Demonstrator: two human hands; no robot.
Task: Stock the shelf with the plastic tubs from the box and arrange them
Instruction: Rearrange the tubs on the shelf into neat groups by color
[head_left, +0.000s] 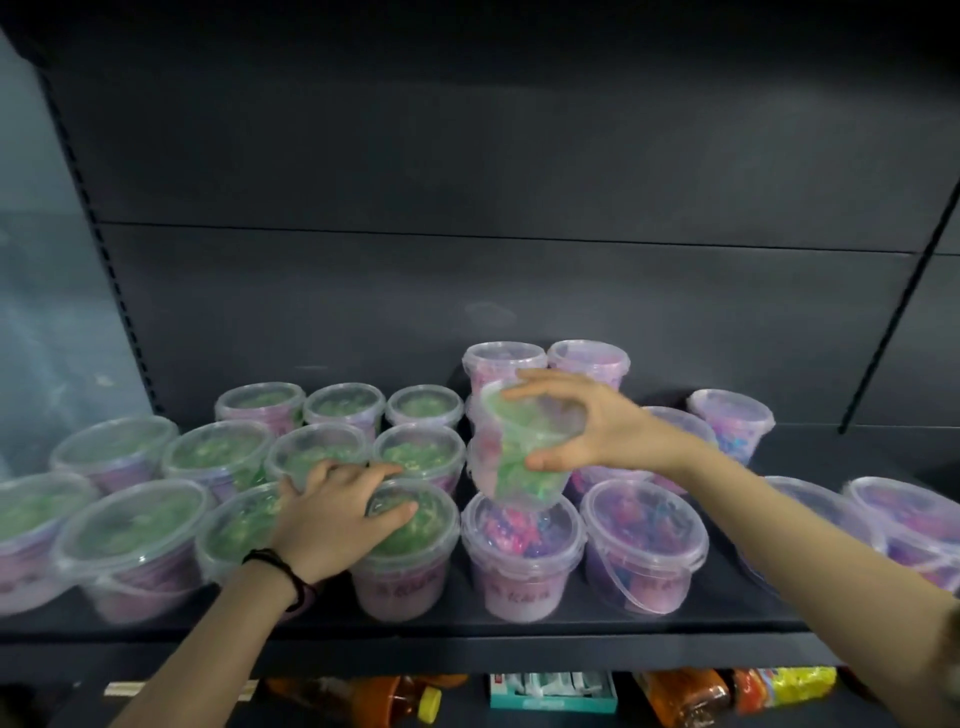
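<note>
Shelf (467, 631) of dark metal bears rows of tubs (644, 545); left hand (337, 519) rests spread-fingered on a green-filled tub (410, 571), right hand (587, 421) grips a tilted tub (519, 441).

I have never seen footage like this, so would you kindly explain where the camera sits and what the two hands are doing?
There is no machine here, only a person's two bare hands. The single picture comes from a camera worn on the head, looking forward and down. In front is a dark shelf stocked with clear lidded tubs: green tubs on the left, pink tubs on the right. The right hand holds a tilted tub with green contents in the air above the pink ones. The left hand rests on the lid of a front tub. Bottles show on the shelf below.
</note>
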